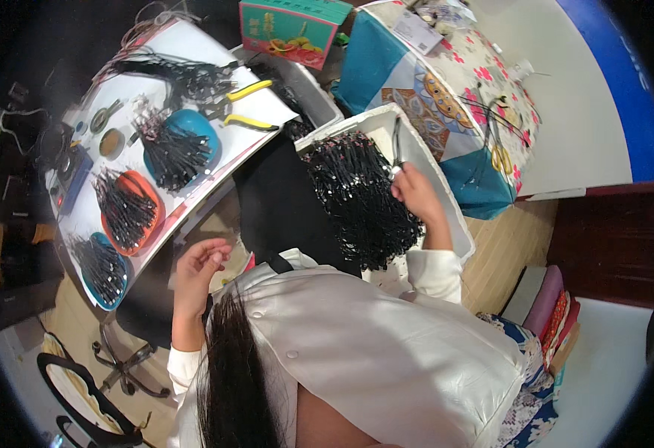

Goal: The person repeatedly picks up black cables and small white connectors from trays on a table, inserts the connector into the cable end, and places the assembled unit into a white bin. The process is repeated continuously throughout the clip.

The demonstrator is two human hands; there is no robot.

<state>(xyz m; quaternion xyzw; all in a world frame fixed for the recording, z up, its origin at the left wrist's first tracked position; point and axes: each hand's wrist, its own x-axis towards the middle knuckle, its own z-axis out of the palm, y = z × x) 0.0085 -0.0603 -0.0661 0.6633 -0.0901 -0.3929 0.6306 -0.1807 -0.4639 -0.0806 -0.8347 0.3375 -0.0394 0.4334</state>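
My right hand (418, 196) is closed on a short black cord (396, 140) that sticks up past its fingers, with a small silver-white piece near the fingertips. It is over the right side of a white foam box (446, 187). Beside it in the box, a thick layer of black cords (357, 194) with small shiny ends hangs in rows. My left hand (200, 269) is raised between the table and my lap, its fingers loosely bent and apart from the thumb. I see nothing in it.
A white table (245, 123) on the left bears blue bowls (213, 142), an orange bowl (159, 216), yellow-handled pliers (248, 91) and loose cords (185, 78). Farther back is a printed carton (290, 30). On the right, scissors (500, 157) lie on a flowered cloth (491, 82).
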